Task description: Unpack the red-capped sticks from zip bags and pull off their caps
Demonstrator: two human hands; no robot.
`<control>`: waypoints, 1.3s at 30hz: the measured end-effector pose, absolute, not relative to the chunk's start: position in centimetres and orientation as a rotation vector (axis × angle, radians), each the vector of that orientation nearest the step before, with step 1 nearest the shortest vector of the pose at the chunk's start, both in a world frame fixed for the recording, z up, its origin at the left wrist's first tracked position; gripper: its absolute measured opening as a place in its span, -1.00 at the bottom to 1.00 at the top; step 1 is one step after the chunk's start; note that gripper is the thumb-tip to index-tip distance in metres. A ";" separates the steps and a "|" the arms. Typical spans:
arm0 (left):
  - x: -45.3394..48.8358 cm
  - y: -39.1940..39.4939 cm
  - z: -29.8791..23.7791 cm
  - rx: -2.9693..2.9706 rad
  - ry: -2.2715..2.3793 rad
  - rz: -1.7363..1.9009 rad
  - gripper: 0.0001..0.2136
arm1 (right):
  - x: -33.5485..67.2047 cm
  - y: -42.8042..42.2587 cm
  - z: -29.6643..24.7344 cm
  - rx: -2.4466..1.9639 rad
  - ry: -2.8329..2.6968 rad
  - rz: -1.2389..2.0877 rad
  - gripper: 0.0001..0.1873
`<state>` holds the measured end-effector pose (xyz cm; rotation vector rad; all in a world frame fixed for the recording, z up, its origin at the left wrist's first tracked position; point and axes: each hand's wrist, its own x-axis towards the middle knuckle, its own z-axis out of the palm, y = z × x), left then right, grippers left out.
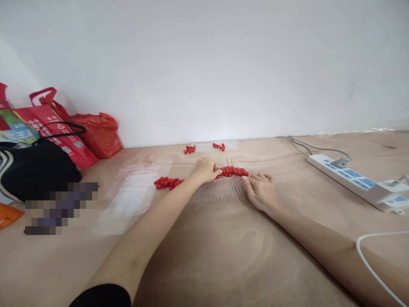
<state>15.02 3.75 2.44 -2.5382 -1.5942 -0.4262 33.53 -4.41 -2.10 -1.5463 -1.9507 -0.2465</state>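
A row of thin clear tubes [219, 194] lies side by side on the wooden table, with a line of small red bulb-shaped pieces [233, 171] across it, like rubber dropper bulbs. At the left end of that line, my left hand [206, 169] is closed, thumb and fingers around a red bulb partly hidden by them. My right hand [262, 189] rests beside the right end of the row, its fingers loosely bent and apart, with nothing visible in them. A loose pile of red bulbs [168, 183] lies left of my left forearm.
Clear zip bags [134, 187] lie on the left. Behind the tubes are a small red heap [189, 149] and another bag [230, 146]. A power strip [351, 177] with cables stands right, a white cable [367, 264] nearer. Red bags [99, 132] and a black bag [41, 168] fill the far left.
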 end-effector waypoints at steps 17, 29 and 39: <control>7.2 -6.6 1.2 -2.353 -0.907 -0.960 -0.92 | 33.0 -5.5 -1.7 -0.973 -2.010 -0.305 -0.49; 7.4 -7.6 0.6 -2.376 -0.548 -0.933 -0.90 | 30.4 -6.7 -1.6 -0.744 -2.227 -0.542 -0.81; 9.0 -7.2 -0.5 -2.598 -0.789 -0.865 -0.81 | 29.8 -7.1 -1.5 -0.693 -2.249 -0.536 -0.81</control>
